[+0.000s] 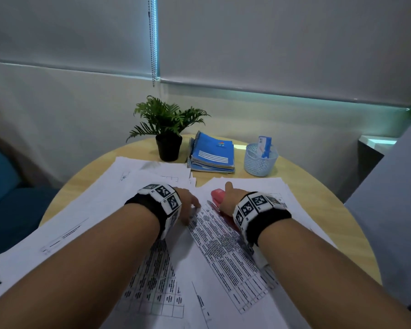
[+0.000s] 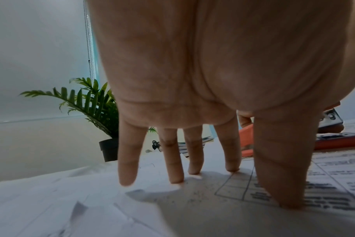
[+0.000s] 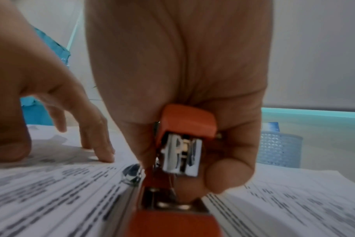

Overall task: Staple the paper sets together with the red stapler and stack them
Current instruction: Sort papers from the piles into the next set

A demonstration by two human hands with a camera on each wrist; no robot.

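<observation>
A printed paper set [image 1: 223, 248] lies in the middle of the round wooden table [image 1: 330, 210]. My left hand [image 1: 188, 207] presses on its top edge with straight fingertips [image 2: 231, 160]. Just to the right, my right hand [image 1: 227, 199] grips the red stapler [image 1: 217, 194] at the set's upper right corner. In the right wrist view the fingers and thumb [image 3: 229, 176] curl round the stapler's raised top arm [image 3: 184, 128], and its base [image 3: 172, 221] lies flat beside the sheets. Whether the paper sits between the jaws is hidden. More sheets lie left [image 1: 100, 200] and right [image 1: 259, 184].
At the table's far side stand a potted fern [image 1: 167, 138], a stack of blue spiral notebooks [image 1: 212, 153] and a light blue mesh basket [image 1: 260, 160]. A blue seat [image 1: 5, 186] is on the left, a grey panel [image 1: 389, 210] on the right.
</observation>
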